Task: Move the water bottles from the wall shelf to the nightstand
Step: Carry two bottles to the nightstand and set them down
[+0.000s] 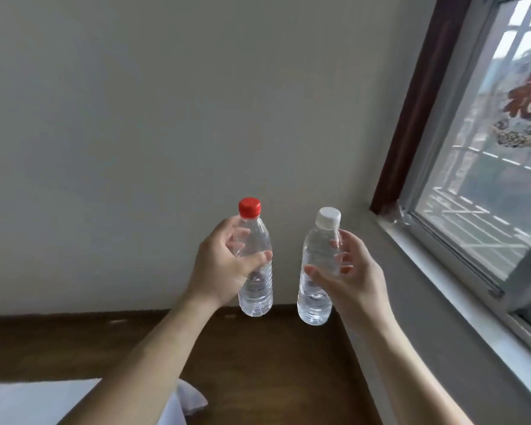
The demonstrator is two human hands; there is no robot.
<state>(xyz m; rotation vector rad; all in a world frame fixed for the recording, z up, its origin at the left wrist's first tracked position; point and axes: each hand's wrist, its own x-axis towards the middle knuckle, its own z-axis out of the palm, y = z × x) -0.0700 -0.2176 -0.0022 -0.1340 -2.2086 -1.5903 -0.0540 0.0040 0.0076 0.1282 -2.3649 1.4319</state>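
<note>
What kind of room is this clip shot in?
Probably a bedroom: plain wall, barred window, dark wood headboard-like panel, and white bedding at bottom left.

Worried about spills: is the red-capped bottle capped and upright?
Yes. The clear plastic bottle with the red screw cap stands nearly upright in the left hand, cap seated on top. How tightly it is screwed cannot be told.
</note>
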